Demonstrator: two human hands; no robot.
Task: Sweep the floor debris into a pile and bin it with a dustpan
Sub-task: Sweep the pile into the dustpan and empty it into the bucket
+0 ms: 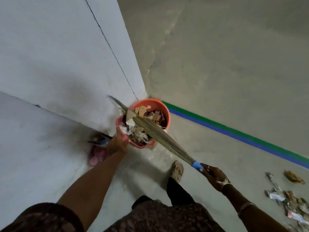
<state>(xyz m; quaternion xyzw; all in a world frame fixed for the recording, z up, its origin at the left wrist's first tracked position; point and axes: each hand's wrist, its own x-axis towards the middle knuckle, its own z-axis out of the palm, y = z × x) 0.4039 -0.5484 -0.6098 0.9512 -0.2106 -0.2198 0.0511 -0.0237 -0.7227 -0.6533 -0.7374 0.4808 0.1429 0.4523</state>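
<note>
An orange bin (pixel 164 108) stands on the floor at the corner of a white wall. Over its near side sits a coral-pink dustpan (pixel 141 145) heaped with paper and dry leaf scraps (pixel 139 133). My left hand (pixel 117 144) grips the dustpan's pink handle at its left edge. My right hand (pixel 215 178) holds the blue handle (pixel 198 165) of a grass broom. The broom's bristles (pixel 150 129) lie diagonally across the dustpan and bin, tips reaching the wall. More debris (pixel 291 203) lies on the floor at the lower right.
The white wall (pixel 58 64) fills the left, with a ledge below it. A blurred blue and pink object (pixel 98 148) lies at the wall's foot beside my left hand. Green and blue floor stripes (pixel 234 133) run right from the bin. My sandalled foot (pixel 177 169) is near the bin.
</note>
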